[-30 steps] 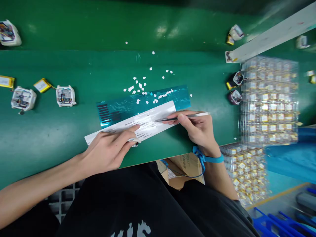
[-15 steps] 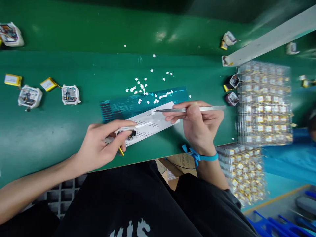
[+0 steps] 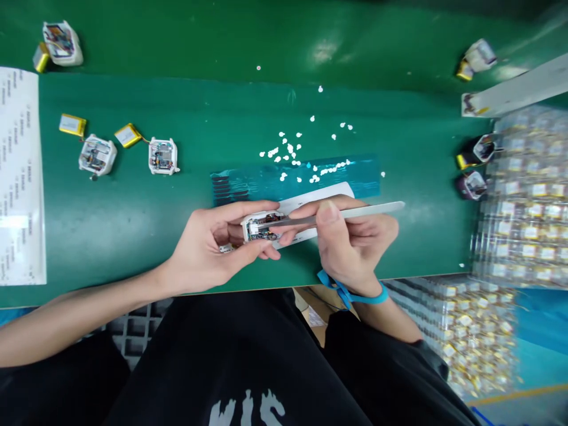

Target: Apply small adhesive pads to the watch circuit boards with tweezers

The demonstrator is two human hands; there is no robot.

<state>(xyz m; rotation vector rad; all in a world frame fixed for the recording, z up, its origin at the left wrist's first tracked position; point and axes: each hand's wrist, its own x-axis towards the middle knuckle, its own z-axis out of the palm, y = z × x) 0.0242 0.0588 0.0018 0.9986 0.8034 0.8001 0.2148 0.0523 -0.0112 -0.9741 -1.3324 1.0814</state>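
Note:
Between the thumb and fingers of my left hand (image 3: 213, 245) is a white square device housing (image 3: 249, 228), its open side showing a circuit board. My right hand (image 3: 350, 236) pinches a pair of metal tweezers (image 3: 355, 212), whose tips reach into the housing over the board. Whether the tips hold a small label is too fine to tell. Below both hands lies a white label sheet (image 3: 339, 190) with small printed marks, partly covered by my fingers. Behind it is a blue film strip (image 3: 364, 177) with several small white round stickers (image 3: 290, 148) on and around it.
At the left lie more open housings (image 3: 163, 157) with yellow battery packs (image 3: 128, 135) and a large printed sheet (image 3: 22, 177). Dark housings (image 3: 473, 185) sit to the right beside stacked clear trays (image 3: 532, 207). A white bar (image 3: 523, 89) juts in at the upper right.
The tweezers have left the label sheet and moved into the housing. My left hand has turned the housing so its open side faces up. The view has shifted left.

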